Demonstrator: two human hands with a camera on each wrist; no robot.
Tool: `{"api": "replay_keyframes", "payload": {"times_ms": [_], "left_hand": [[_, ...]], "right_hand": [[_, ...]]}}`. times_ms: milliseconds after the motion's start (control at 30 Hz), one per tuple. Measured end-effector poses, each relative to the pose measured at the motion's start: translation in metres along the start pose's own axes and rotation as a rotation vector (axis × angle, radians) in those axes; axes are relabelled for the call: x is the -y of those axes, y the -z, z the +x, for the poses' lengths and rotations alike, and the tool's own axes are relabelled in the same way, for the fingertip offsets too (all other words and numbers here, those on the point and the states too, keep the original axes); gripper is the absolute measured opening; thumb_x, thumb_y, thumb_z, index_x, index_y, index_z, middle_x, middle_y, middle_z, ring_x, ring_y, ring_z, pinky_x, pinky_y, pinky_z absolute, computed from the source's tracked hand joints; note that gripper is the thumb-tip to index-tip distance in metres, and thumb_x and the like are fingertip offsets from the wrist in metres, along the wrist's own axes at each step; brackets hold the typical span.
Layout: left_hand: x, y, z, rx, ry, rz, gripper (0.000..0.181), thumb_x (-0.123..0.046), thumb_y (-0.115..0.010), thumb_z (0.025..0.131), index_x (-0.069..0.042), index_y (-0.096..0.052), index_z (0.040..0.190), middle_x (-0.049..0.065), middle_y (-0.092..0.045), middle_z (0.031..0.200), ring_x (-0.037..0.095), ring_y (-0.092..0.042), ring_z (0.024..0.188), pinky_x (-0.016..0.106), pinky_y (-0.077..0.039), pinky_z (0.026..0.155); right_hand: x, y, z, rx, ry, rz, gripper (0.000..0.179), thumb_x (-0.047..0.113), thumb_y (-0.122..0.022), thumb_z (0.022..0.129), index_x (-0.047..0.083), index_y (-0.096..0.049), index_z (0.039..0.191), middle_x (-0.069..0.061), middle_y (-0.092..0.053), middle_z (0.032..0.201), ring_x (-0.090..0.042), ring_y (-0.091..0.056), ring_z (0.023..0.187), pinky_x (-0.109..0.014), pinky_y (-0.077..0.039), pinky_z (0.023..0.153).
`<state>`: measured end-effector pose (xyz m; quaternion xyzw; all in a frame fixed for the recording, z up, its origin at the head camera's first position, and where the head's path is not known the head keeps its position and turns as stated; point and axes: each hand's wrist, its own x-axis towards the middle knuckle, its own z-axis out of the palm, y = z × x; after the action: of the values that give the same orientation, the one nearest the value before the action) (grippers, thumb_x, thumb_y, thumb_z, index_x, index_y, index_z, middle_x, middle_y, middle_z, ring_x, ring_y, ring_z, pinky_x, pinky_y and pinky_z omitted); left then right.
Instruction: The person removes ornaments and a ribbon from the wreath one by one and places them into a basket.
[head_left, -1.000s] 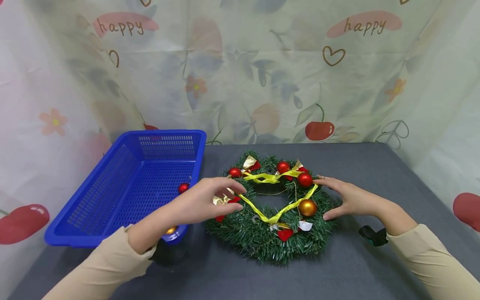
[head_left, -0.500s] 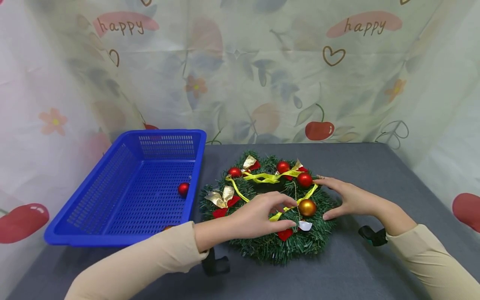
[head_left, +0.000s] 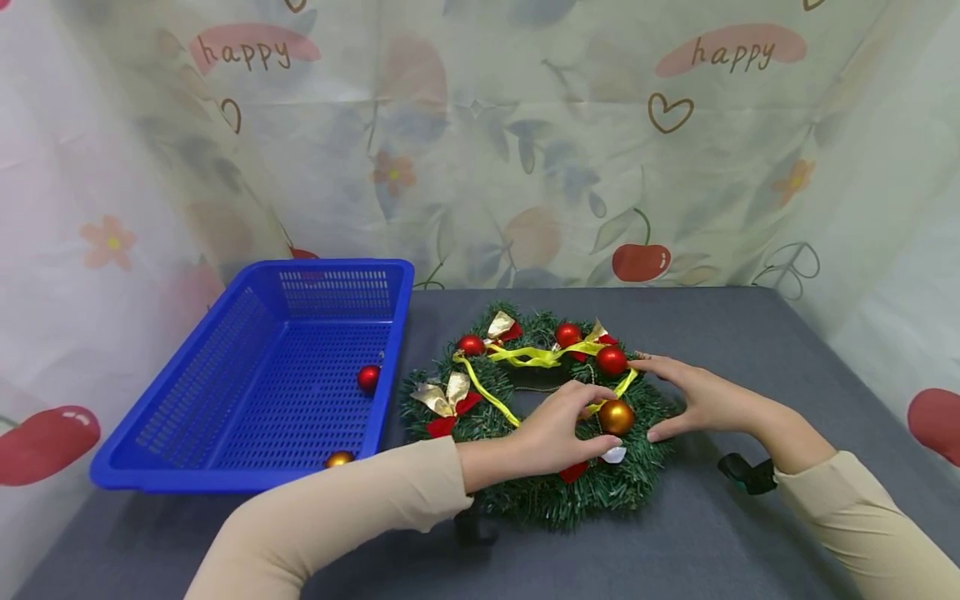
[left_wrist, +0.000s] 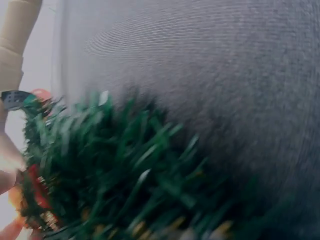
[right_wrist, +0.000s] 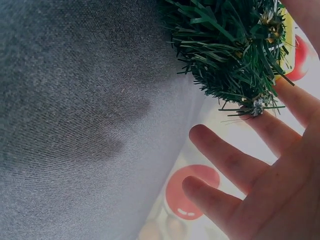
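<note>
Green tinsel wreath (head_left: 558,500) lies flat on the grey worktop (head_left: 712,533), just right of center in the head frame. Foliage dense, bristly, uneven at the edge. Yellow ribbon (head_left: 534,359) loops over the ring, glossy and creased. Three shiny red baubles (head_left: 611,361) along the far half; one gold bauble (head_left: 617,417) at right. Gold-and-red bows (head_left: 456,390) at left, upper left and upper right; small white piece (head_left: 613,455) below the gold bauble.

Hands apart from each other. Left hand (head_left: 555,433): thumb and fingers bracket the gold bauble; cannot tell whether they grip it. Right hand (head_left: 708,404): fingers spread, at the wreath's right edge.

Frame left: blue plastic basket (head_left: 247,481), holding a red ball (head_left: 368,379) and a gold ball (head_left: 340,459).
</note>
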<state>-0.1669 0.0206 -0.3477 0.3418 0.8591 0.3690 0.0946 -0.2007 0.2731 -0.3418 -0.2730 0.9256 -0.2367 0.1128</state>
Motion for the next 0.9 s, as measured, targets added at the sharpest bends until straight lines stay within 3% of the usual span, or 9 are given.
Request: {"api": "replay_keyframes", "payload": {"times_ms": [167,433,900], "left_hand": [[0.001,-0.009,0.003,0.016,0.037,0.014,0.055,-0.032,-0.065,0.087,-0.015,-0.045,0.136,0.005,-0.053,0.116,0.008,-0.057,0.09,0.013,-0.046,0.075],[0.004,-0.015,0.009,-0.047,0.035,0.002,0.041,-0.032,-0.062,0.09,-0.015,-0.05,0.126,0.004,-0.058,0.115,0.007,-0.059,0.086,0.012,-0.046,0.072],[0.003,-0.006,0.005,-0.048,0.028,0.0,0.038,-0.031,-0.062,0.09,-0.016,-0.052,0.124,0.003,-0.062,0.115,0.011,-0.06,0.092,0.014,-0.047,0.074]], "right_hand": [[0.0,0.0,-0.001,-0.002,0.004,0.004,0.088,0.044,-0.077,0.071,0.004,-0.038,0.14,-0.028,-0.027,0.148,-0.05,-0.032,0.13,-0.066,-0.034,0.097],[0.0,0.0,-0.001,-0.01,0.005,0.0,0.088,0.043,-0.077,0.071,0.004,-0.038,0.139,-0.028,-0.029,0.147,-0.049,-0.039,0.127,-0.065,-0.037,0.095],[-0.002,-0.001,0.0,-0.007,0.011,0.002,0.088,0.043,-0.077,0.071,0.004,-0.037,0.14,-0.028,-0.03,0.146,-0.049,-0.042,0.124,-0.063,-0.04,0.094]]}}
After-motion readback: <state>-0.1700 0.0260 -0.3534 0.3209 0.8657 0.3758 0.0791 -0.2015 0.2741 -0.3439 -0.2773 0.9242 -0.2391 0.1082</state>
